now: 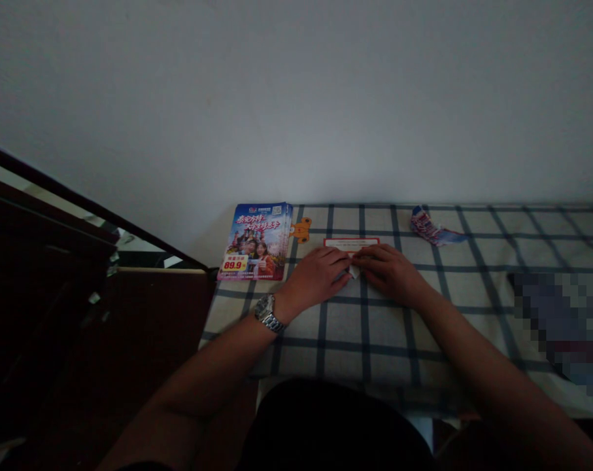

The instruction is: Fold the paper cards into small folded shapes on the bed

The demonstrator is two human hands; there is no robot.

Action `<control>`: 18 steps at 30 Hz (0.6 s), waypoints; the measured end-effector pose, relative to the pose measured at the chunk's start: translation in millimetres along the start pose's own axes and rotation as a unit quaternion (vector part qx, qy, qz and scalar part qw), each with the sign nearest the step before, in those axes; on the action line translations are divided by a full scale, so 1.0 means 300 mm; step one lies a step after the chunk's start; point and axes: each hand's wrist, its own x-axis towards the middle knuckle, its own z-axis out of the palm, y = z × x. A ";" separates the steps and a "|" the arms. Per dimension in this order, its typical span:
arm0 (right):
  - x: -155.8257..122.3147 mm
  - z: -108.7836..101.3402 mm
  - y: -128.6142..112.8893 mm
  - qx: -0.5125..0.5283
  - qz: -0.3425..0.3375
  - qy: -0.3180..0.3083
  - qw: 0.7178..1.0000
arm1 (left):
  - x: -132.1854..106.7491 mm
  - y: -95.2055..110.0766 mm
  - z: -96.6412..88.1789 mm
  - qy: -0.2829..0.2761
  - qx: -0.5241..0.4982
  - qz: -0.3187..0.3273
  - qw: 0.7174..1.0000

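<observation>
A sheet of paper (pixel 351 243) with a red border and printed lines lies on the checked cloth, its near part folded up or bent under my fingers. My left hand (pixel 320 275), with a metal watch on the wrist, comes in from the left and its closed fingers grip the paper's near edge. From the right, my right hand (pixel 391 273) pinches the same edge, its fingertips almost meeting the left ones. A small white corner (pixel 355 271) shows between the hands. The fingers cover most of the lower part of the sheet.
A stack of printed flyers (pixel 254 242) stands at the table's left end, with an orange bear-shaped piece (pixel 301 229) beside it. Crumpled printed paper (pixel 434 229) lies at the back right. A blurred-out dark object (pixel 563 327) is at far right. A wall (pixel 296 104) borders the back.
</observation>
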 end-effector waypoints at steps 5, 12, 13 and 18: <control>0.000 -0.003 0.000 0.026 0.003 0.011 1.000 | -0.009 -0.008 0.000 -0.009 -0.010 0.001 1.000; -0.014 0.011 0.006 0.028 0.043 0.037 0.998 | -0.011 0.008 -0.015 -0.028 0.000 -0.008 1.000; -0.015 0.015 0.008 0.027 0.049 0.041 0.998 | -0.011 0.010 -0.016 -0.031 0.001 -0.008 0.999; -0.010 0.025 0.011 0.002 0.043 0.042 0.998 | -0.013 0.014 -0.015 -0.041 0.007 -0.011 0.999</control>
